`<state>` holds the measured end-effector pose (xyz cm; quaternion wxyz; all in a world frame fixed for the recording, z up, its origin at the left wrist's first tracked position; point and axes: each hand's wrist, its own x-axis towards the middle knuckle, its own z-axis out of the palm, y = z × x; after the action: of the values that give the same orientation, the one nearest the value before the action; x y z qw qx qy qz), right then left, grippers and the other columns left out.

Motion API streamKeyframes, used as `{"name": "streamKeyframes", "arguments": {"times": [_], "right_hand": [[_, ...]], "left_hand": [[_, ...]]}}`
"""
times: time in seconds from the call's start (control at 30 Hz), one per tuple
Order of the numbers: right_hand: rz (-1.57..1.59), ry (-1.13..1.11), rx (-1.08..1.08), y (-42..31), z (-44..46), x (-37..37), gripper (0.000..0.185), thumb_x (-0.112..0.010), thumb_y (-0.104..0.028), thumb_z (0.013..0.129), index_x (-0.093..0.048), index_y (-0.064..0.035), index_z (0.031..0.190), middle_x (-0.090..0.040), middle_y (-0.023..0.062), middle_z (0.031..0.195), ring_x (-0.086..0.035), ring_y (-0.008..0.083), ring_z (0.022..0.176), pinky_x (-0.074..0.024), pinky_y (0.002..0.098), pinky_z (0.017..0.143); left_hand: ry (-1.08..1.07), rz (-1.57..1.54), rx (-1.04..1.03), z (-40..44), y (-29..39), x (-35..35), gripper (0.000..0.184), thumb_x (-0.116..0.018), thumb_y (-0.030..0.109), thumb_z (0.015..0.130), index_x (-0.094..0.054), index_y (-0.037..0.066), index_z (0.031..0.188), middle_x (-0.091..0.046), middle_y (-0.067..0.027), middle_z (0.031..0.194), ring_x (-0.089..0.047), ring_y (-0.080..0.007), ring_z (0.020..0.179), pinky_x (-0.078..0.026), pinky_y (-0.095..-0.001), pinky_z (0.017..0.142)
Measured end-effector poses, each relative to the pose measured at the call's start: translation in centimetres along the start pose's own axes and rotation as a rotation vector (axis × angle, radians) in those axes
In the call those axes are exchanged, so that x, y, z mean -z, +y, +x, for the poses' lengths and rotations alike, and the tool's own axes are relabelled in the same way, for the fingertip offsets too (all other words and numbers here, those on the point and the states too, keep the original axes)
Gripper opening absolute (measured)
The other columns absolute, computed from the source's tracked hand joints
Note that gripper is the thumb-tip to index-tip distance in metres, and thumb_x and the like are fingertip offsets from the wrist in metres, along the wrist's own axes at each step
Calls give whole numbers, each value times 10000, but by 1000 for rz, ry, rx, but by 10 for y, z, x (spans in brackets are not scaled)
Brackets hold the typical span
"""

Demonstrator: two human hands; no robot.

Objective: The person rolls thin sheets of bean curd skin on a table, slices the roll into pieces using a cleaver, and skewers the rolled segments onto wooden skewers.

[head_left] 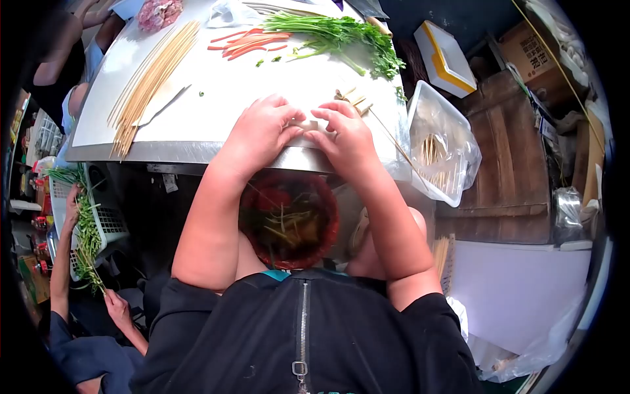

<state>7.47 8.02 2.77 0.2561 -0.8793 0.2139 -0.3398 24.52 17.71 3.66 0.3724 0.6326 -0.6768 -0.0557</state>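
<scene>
Both my hands meet over the white table [216, 118] near its metal front edge. My left hand [266, 128] and my right hand [341, 134] have bent fingers pressed round a small pale piece [307, 125] between them. What the piece is, I cannot make out. Just beyond my right hand lie a few small rolled pieces [354, 100] on a thin stick [394, 141] that slants toward the right edge. Green herbs [348, 36] and red strips [249, 43] lie farther back. On the left, a bundle of wooden skewers [154, 79] rests beside a knife [164, 105].
A plastic-lined bin [443, 141] with skewers stands at the table's right. Below the edge is a red basin [321, 243] with scraps. At lower left, another person's hands [118, 308] hold greens over a basket [108, 220]; a second person is at upper left. Pinkish meat [159, 13] sits at the back.
</scene>
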Motion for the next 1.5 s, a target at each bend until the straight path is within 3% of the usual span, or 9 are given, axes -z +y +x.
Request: {"name": "streamKeyframes", "arguments": {"times": [0.33, 0.53, 0.6, 0.93, 1.0, 1.2, 1.3, 1.4, 1.5], "right_hand": [[58, -127, -136, -9, -2, 2, 234, -754, -60, 746, -630, -54, 944, -636, 124, 937, -629, 309, 869, -519, 385, 750], [39, -56, -12, -10, -11, 4, 192, -744, -40, 762, -649, -58, 928, -647, 115, 918, -631, 313, 861, -519, 383, 733], [41, -20, 51, -6, -13, 1, 188, -744, -36, 764, -654, -61, 927, -652, 114, 922, -632, 313, 862, -519, 380, 729], [54, -104, -20, -8, -8, 10, 165, -722, -42, 778, -703, -53, 941, -657, 121, 897, -641, 308, 837, -520, 382, 735], [40, -160, -43, -7, -1, 13, 168, -693, -63, 811, -724, -43, 976, -644, 134, 882, -637, 309, 828, -518, 381, 735], [-36, -175, -27, 0, 9, 13, 171, -687, -85, 836, -727, -40, 996, -647, 144, 898, -631, 317, 859, -518, 379, 760], [-111, 93, -2, 2, 5, 8, 172, -686, -89, 825, -726, -52, 988, -657, 129, 915, -627, 309, 871, -518, 380, 775], [-190, 99, 283, 4, 4, 7, 165, -680, -93, 811, -720, -69, 969, -664, 106, 948, -626, 293, 882, -516, 379, 805], [-342, 52, 304, 0, 8, 1, 148, -680, -100, 799, -713, -76, 941, -663, 82, 959, -622, 269, 897, -512, 375, 832]], "left_hand": [[-45, -10, -35, 3, -3, 5, 190, -741, 100, 766, -662, 61, 934, -601, -113, 923, -585, -316, 916, -487, -398, 810], [15, -208, -123, 5, 2, -3, 557, -750, 75, 726, -608, 92, 1265, -649, -125, 1073, -585, -359, 1002, -481, -388, 918], [-215, -233, -45, 3, 3, -5, 716, -743, 68, 718, -512, 94, 1395, -652, -139, 1159, -579, -366, 1045, -461, -397, 966], [-183, -139, 32, -1, 10, -2, 729, -766, 69, 705, -517, 103, 1390, -667, -150, 1109, -598, -330, 1002, -462, -404, 956], [5, -304, -4, -1, 8, -4, 647, -772, 50, 695, -563, 72, 1307, -664, -152, 1035, -606, -321, 969, -473, -392, 934], [-79, -60, 13, 4, 0, -2, 275, -762, 111, 739, -653, 61, 987, -638, -120, 982, -613, -302, 980, -471, -416, 907], [-15, 42, -20, 5, -3, -7, 198, -697, 154, 821, -672, 75, 1001, -637, -100, 1000, -608, -292, 999, -471, -410, 893], [19, 83, 11, 8, -2, -9, 195, -626, 201, 887, -686, 89, 1036, -635, -90, 1029, -602, -293, 1011, -471, -409, 896], [56, 101, -81, 10, -14, -18, 273, -627, 163, 897, -663, 40, 1138, -636, -132, 1021, -587, -306, 1013, -464, -399, 912]]}}
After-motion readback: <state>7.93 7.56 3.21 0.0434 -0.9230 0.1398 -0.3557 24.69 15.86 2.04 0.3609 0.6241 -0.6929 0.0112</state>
